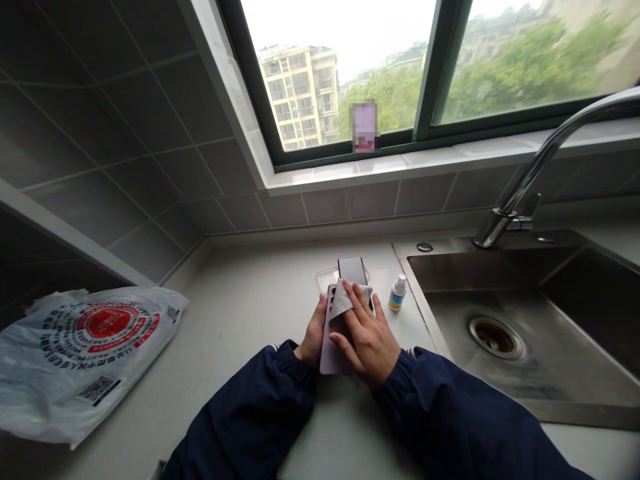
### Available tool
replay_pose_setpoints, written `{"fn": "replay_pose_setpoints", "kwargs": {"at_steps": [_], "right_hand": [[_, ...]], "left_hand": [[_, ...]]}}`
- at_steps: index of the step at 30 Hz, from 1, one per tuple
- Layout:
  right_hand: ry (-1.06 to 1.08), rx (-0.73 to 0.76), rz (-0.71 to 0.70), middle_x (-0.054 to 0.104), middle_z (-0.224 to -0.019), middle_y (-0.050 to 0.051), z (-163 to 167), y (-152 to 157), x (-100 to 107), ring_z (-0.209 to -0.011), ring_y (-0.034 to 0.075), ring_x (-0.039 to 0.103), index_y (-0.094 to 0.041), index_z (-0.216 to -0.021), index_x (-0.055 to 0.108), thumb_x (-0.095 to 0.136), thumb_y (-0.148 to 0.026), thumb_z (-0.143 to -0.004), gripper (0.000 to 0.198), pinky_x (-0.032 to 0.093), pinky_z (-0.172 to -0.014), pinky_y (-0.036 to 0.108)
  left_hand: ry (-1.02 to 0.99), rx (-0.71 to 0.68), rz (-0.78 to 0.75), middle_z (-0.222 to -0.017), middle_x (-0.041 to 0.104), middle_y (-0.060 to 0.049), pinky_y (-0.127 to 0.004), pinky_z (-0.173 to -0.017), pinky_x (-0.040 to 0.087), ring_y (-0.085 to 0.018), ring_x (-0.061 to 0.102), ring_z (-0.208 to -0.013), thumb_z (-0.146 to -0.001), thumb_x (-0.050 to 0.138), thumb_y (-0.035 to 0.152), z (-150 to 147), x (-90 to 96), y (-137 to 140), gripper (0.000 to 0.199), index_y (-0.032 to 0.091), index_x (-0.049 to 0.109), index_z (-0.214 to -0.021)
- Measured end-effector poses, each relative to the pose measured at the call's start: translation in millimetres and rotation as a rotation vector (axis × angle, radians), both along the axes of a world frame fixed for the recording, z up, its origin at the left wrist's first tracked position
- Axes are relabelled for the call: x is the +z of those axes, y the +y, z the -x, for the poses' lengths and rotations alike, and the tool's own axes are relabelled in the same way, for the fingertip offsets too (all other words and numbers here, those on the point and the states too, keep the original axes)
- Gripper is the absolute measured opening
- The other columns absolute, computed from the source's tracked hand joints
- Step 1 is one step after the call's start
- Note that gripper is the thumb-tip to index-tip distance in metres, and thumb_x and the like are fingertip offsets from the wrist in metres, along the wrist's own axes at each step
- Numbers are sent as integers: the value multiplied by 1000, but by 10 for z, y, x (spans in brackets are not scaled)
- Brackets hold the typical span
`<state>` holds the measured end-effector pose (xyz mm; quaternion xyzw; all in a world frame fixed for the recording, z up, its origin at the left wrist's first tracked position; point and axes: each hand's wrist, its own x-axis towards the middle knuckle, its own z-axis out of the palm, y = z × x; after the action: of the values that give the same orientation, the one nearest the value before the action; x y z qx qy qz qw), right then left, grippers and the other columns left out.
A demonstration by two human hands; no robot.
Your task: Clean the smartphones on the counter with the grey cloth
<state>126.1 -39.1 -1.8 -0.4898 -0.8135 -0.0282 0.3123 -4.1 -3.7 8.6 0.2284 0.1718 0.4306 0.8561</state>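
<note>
A pale purple phone [336, 357] lies back side up, its camera lenses near the top left corner. My left hand [314, 332] grips it by the left edge, thumb along the side. Across its upper back is a grey microfibre cloth [341, 298] with a zigzag edge. My right hand [367, 337] presses the cloth onto the phone, fingers extended and thumb spread. Just behind, a second phone [352, 269] with a dark rim is partly covered by the cloth. A clear phone case [327, 278] lies beneath or beside it. To the right stands a small white bottle [397, 293] with a coloured label.
A steel sink [453, 320] with a chrome faucet [515, 180] is on the right. On the left of the white counter [240, 293] sits a printed plastic bag [95, 353]. A tiled wall and window sill [425, 159] bound the back.
</note>
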Motion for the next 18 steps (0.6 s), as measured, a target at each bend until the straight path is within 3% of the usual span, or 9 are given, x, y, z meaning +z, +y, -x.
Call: {"fn": "replay_pose_setpoints", "kwargs": {"at_steps": [4,8,12,18], "right_hand": [[5,35,44,20,-164,18,8,-5,13,-153,36,17,-8,-152,38,41,-42,-102,60,24,-117,65],[-1,102,46,25,-163,17,38,-44,26,-153,37,16,-10,-125,62,44,-38,-101,41,20,-119,64],[18,189,55,32,-161,14,62,-86,26,-153,34,18,-13,-107,67,45,-37,-101,33,20,-122,60],[8,343,67,35,-160,14,85,-139,21,-152,32,23,-12,-114,65,44,-40,-102,37,21,-123,58]], "left_hand": [[-13,105,86,-132,66,-16,-49,-120,28,-32,47,-139,-100,31,57,30,46,35,66,12,57,-139],[48,220,161,-119,72,-18,-48,-116,36,-34,57,-129,-97,36,63,70,68,57,70,9,64,-129],[83,297,193,-108,74,-18,-44,-109,44,-33,66,-115,-95,40,65,101,68,73,69,6,68,-119],[110,299,229,-89,75,-14,-45,-100,51,-31,72,-98,-94,42,65,118,54,116,64,9,73,-99]]}}
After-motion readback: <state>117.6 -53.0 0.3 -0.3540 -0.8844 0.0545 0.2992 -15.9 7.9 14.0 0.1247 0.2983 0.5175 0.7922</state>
